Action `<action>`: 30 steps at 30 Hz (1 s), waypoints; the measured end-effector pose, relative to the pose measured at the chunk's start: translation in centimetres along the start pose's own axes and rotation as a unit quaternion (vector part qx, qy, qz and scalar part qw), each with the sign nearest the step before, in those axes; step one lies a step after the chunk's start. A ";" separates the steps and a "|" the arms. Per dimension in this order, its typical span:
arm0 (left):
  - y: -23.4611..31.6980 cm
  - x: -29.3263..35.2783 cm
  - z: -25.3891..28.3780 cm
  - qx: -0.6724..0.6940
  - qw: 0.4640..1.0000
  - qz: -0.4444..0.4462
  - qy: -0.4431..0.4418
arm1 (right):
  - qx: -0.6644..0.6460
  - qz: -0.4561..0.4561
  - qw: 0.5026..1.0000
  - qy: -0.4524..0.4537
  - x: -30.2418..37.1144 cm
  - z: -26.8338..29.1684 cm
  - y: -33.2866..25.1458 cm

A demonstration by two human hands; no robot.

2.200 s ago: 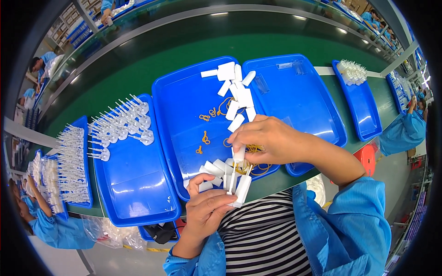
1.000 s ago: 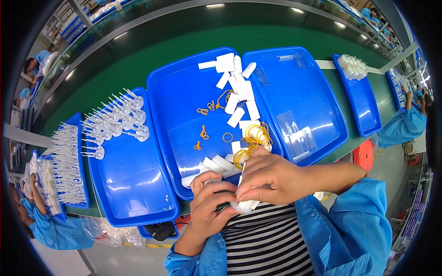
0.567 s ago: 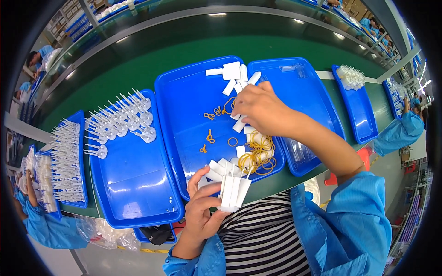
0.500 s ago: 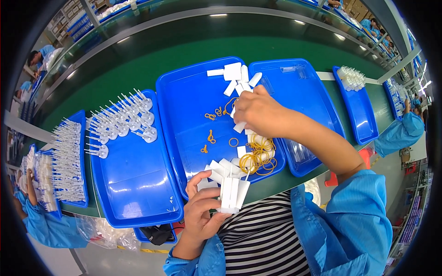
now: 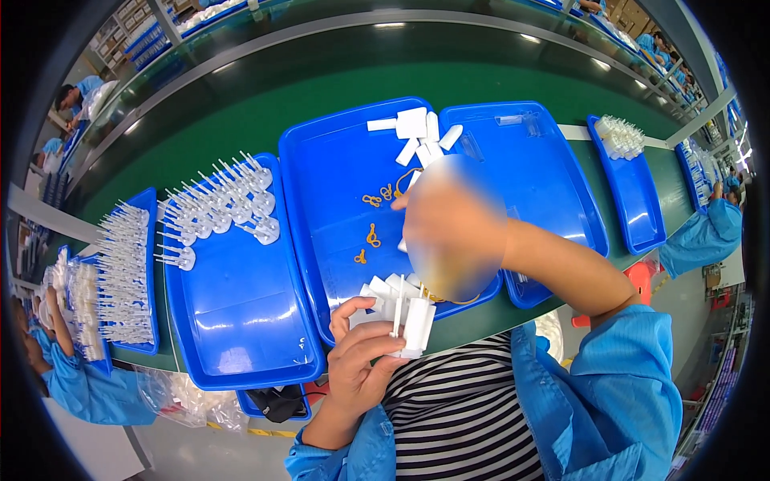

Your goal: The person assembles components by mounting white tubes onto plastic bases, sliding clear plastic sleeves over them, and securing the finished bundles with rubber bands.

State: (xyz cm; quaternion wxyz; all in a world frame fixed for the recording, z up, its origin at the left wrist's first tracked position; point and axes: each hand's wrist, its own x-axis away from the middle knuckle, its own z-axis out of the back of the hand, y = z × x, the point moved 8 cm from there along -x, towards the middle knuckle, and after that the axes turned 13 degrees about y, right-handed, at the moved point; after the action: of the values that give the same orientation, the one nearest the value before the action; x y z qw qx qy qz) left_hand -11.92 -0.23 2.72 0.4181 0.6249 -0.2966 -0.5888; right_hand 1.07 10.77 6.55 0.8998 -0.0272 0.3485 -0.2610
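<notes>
My left hand is closed around a white plastic piece with flat upright blocks and a thin rod standing up from it. It is held at the near edge of the middle blue tray. More white blocks lie just beyond it in the tray. Over the tray's right side is my right hand, badly blurred, so its fingers and anything in them cannot be made out. It covers most of the yellow rubber bands lying there. Several small knotted yellow bands lie left of it.
White blocks sit at the middle tray's far end. A blue tray with clear plastic parts adjoins on the right. On the left, another blue tray carries white stemmed parts, beside a fuller tray. Co-workers sit at both sides.
My right hand has shifted slightly right and nearer, now hiding much of the rubber-band heap. The white piece in my left hand has turned, and its blocks stand differently.
</notes>
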 end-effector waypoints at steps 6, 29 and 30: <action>0.3 -0.3 -1.6 -0.006 0.998 -0.008 -0.062 | -0.065 -0.024 0.997 -0.019 1.5 1.2 -1.8; 1.4 -0.4 -4.0 -0.101 0.981 -0.067 -0.150 | -0.427 -0.323 0.840 -0.086 4.3 2.6 0.6; 1.5 -0.4 -4.0 -0.111 0.980 -0.079 -0.146 | -0.436 -0.322 0.835 -0.094 4.3 2.5 0.5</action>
State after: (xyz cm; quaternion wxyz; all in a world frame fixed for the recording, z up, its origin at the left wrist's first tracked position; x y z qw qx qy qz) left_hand -7.82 0.09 4.10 0.3894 0.5033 -0.2371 -0.7341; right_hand 5.56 8.73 5.67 0.6884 -0.5515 0.3115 -0.3534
